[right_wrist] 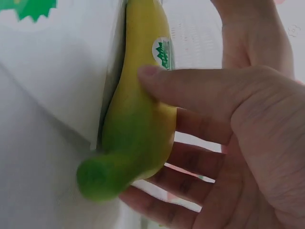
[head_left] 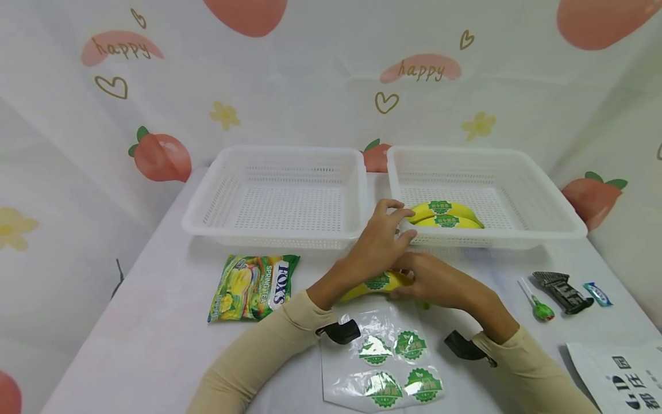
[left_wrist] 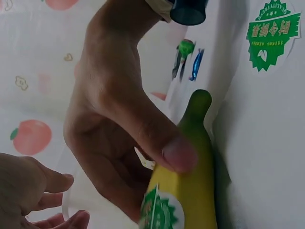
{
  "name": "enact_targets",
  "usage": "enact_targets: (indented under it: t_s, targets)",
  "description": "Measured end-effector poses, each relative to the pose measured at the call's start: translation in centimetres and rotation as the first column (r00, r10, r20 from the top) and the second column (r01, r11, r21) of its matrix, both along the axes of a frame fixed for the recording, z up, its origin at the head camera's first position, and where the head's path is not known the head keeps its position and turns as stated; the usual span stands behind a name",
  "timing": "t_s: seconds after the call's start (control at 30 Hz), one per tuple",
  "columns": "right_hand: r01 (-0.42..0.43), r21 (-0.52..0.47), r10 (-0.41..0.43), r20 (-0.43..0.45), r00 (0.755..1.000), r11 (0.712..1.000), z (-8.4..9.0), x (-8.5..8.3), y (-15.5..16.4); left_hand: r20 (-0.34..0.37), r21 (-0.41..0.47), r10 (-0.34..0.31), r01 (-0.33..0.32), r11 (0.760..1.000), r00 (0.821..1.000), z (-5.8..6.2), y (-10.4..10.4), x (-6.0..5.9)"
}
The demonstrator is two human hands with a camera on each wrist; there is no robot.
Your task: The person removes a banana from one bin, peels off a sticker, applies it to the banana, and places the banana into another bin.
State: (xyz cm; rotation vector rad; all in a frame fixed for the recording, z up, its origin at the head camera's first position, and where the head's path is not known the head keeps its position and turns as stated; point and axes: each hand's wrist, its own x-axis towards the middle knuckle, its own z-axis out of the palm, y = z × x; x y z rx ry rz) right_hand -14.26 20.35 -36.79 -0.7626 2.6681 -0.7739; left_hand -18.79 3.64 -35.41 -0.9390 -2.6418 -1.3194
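Note:
My right hand [head_left: 431, 282] grips a yellow banana [head_left: 374, 286] with a greenish stem, lying at the top of a sticker sheet [head_left: 354, 362]. In the right wrist view the thumb lies on one side of this banana [right_wrist: 143, 105] and the fingers reach round the other. A round green-and-white sticker [right_wrist: 163, 51] is on its skin. My left hand [head_left: 377, 238] is raised beyond it, near the right basket's front corner, fingers loosely bent with nothing held. Two stickered bananas [head_left: 445, 215] lie inside the right white basket [head_left: 517, 234], close to the left fingertips.
Left of it stands another white basket [head_left: 274, 233]. A FOX'S candy bag [head_left: 253, 287] lies in front of that one. On the right are a green lollipop [head_left: 542, 310], a black-wrapped item [head_left: 564, 293], a small blue-wrapped sweet [head_left: 598, 294] and a white printed packet [head_left: 620, 374].

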Motion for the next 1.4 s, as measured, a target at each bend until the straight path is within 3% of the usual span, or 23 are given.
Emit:
enact_targets:
  t_s: [0.17, 0.33, 0.47, 0.57, 0.67, 0.83, 0.97, 1.2, 1.4]
  targets:
    - [-0.008, 0.009, 0.009, -0.030, 1.000, 1.000, 1.1, 1.1, 1.5, 0.005, 0.020, 0.013, -0.014, 1.000, 1.000, -0.4, 0.2, 0.0]
    - [0.058, 0.057, -0.055, -0.045, 0.997, 0.997, 4.2, 2.7, 4.0, -0.014, 0.015, 0.014, -0.014, 1.000, 1.000, -0.6, 0.3, 0.0]
    - [0.113, 0.048, -0.105, -0.148, 0.983, 0.992, 7.3, 3.3, 6.5, -0.022, 0.000, 0.016, -0.016, 1.000, 1.000, -0.6, 0.2, 0.0]
    - [0.147, 0.038, -0.131, -0.276, 0.952, 0.988, 9.4, 2.7, 8.5, -0.039, -0.026, 0.025, -0.026, 0.999, 0.999, -0.4, 0.2, 0.1]
    - [0.199, 0.072, -0.167, -0.316, 0.934, 0.977, 11.4, 1.2, 9.8, -0.052, -0.026, 0.030, -0.031, 0.999, 0.998, -0.4, 0.1, 0.1]
    - [0.311, 0.145, -0.283, -0.188, 0.941, 0.939, 13.8, -2.6, 10.6, -0.047, 0.001, 0.026, -0.026, 1.000, 0.999, -0.5, 0.2, 0.2]
    - [0.317, 0.197, -0.289, -0.156, 0.944, 0.928, 14.4, -6.3, 11.1, -0.029, -0.001, 0.029, -0.029, 1.000, 0.999, -0.5, 0.3, 0.3]
    - [0.268, 0.258, -0.262, -0.058, 0.963, 0.928, 12.9, -12.1, 12.0, -0.050, -0.006, 0.035, -0.036, 0.999, 0.998, -0.6, 0.3, 0.3]
    - [0.234, 0.276, -0.252, 0.030, 0.967, 0.932, 10.5, -14.9, 12.6, -0.034, -0.007, 0.031, -0.031, 1.000, 0.999, -0.7, 0.4, 0.3]
